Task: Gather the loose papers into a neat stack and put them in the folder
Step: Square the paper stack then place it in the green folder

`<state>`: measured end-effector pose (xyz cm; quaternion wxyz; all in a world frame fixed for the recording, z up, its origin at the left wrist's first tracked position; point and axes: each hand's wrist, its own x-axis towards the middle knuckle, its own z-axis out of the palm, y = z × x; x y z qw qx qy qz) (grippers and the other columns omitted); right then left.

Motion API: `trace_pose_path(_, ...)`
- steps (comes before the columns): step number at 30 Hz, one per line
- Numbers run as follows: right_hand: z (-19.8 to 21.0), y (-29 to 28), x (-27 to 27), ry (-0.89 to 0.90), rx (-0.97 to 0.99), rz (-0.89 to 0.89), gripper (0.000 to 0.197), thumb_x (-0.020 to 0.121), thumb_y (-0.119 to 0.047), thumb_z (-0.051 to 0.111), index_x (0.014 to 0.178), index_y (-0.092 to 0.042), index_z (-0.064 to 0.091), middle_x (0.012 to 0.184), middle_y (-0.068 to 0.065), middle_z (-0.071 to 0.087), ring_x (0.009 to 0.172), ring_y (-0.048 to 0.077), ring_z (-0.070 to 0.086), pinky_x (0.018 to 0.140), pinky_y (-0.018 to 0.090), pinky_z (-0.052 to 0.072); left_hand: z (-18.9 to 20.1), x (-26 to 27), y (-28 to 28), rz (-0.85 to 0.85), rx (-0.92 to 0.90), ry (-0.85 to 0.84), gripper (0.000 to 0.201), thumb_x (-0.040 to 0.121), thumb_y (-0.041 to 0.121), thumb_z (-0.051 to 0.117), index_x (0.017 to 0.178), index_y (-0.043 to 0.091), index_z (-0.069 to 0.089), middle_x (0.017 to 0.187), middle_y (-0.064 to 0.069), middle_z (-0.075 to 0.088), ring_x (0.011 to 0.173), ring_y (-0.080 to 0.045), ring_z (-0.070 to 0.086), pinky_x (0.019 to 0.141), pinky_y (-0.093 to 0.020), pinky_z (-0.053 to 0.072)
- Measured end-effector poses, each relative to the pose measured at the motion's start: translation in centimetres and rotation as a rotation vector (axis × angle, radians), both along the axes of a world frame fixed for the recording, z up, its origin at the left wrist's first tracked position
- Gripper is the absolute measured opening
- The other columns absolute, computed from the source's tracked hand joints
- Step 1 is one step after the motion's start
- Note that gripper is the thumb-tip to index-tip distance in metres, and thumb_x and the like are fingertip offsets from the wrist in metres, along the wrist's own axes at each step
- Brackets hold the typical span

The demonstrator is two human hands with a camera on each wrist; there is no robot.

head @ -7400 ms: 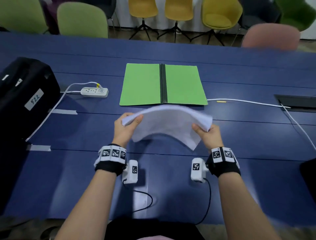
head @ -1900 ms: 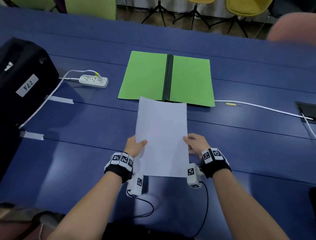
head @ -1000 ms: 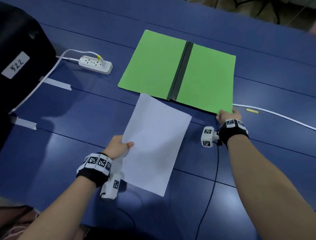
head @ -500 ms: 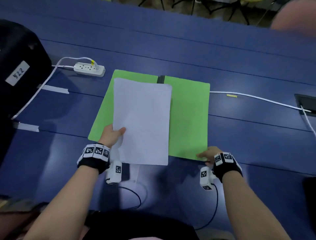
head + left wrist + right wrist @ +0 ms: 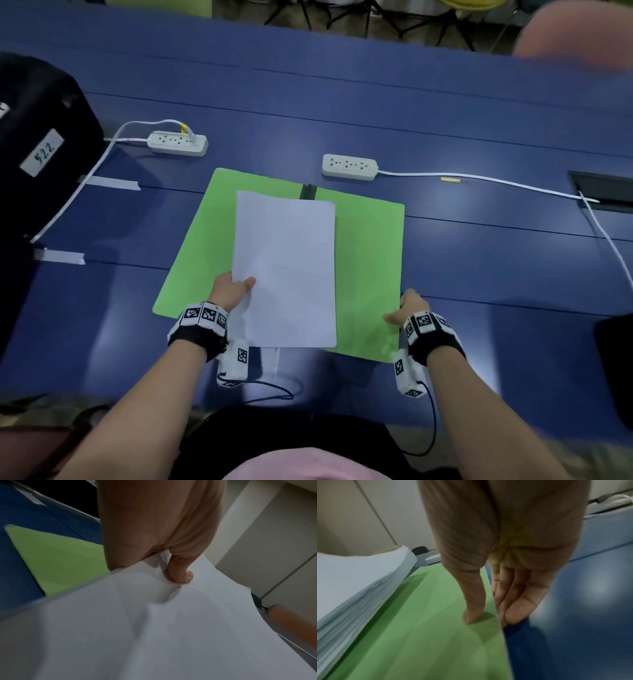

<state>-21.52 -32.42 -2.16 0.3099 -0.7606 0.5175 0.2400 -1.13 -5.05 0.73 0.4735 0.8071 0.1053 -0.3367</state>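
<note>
An open green folder (image 5: 368,260) lies flat on the blue table, near the front edge. A squared stack of white papers (image 5: 286,260) hangs just above it, over the black spine and the left half. My left hand (image 5: 233,289) pinches the stack at its left edge, thumb (image 5: 180,574) on top of the papers (image 5: 154,628). My right hand (image 5: 402,308) pinches the folder's right edge near the front corner: thumb (image 5: 473,609) on the green folder (image 5: 419,635), fingers beneath. The paper stack (image 5: 351,585) shows as a thick sheaf at the left of the right wrist view.
A white power strip (image 5: 178,143) with a cable lies behind the folder to the left, a second strip (image 5: 349,167) behind it to the right. A black case (image 5: 37,144) labelled 522 stands at the left. A cable port (image 5: 603,192) sits at the right. Tape strips (image 5: 111,184) mark the table.
My right hand has dragged the folder toward me, uncovering the second power strip. The left hand has carried the paper stack over the folder and still holds it.
</note>
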Motion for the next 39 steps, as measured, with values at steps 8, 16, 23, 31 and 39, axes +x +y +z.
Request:
trace_pose_path(8,0.9,1.7,-1.7,0.111,0.043,0.175,0.052,0.07,-0.017,0.08,0.067,-0.02,0.028,0.077,0.003,0.047,0.077,0.024,0.054,0.062,0.032,0.047,-0.3,-0.4,0.0,-0.056,-0.007,0.024,0.041,0.093,0.006,0.057,0.132,-0.002,0.049,0.134,-0.016,0.056,0.124,-0.032,0.052,0.108,-0.041,0.039)
trace_pose_path(16,1.6,3.1,-2.1,0.225,0.006,0.229,0.044,0.069,-0.025,0.083,0.075,-0.014,0.04,0.074,0.001,0.046,0.078,0.024,0.053,0.065,0.029,0.044,-1.5,-2.4,-0.2,-0.166,0.114,0.054,0.038,0.093,0.008,0.055,0.129,-0.006,0.052,0.134,-0.02,0.055,0.124,-0.035,0.053,0.105,-0.04,0.039)
trace_pose_path(23,1.7,3.7,-2.6,0.271,0.027,0.239,0.041,0.065,-0.027,0.086,0.08,-0.009,0.052,0.084,0.007,0.064,0.078,0.025,0.064,0.068,0.03,0.054,-1.6,-2.6,-1.2,-0.182,0.115,0.043,0.041,0.093,0.009,0.056,0.13,-0.007,0.05,0.135,-0.021,0.054,0.125,-0.034,0.051,0.106,-0.039,0.038)
trace_pose_path(31,2.6,3.6,-2.5,0.286,-0.016,0.221,0.044,0.068,-0.036,0.082,0.085,-0.008,0.052,0.102,0.009,0.067,0.093,0.027,0.067,0.072,0.032,0.053,-1.0,-2.0,-1.7,-0.166,0.11,0.077,0.043,0.093,0.01,0.056,0.131,-0.007,0.048,0.137,-0.019,0.053,0.127,-0.035,0.049,0.108,-0.041,0.037)
trace_pose_path(39,5.3,4.9,1.9,-0.734,0.383,-0.317,0.086,0.063,-0.065,0.072,0.13,-0.016,0.048,0.125,0.001,0.061,0.113,0.02,0.06,0.1,0.044,0.047,1.7,-2.9,-3.1,-0.211,-0.178,0.087,0.037,0.093,0.009,0.057,0.129,0.0,0.052,0.131,-0.015,0.058,0.121,-0.031,0.056,0.107,-0.044,0.041)
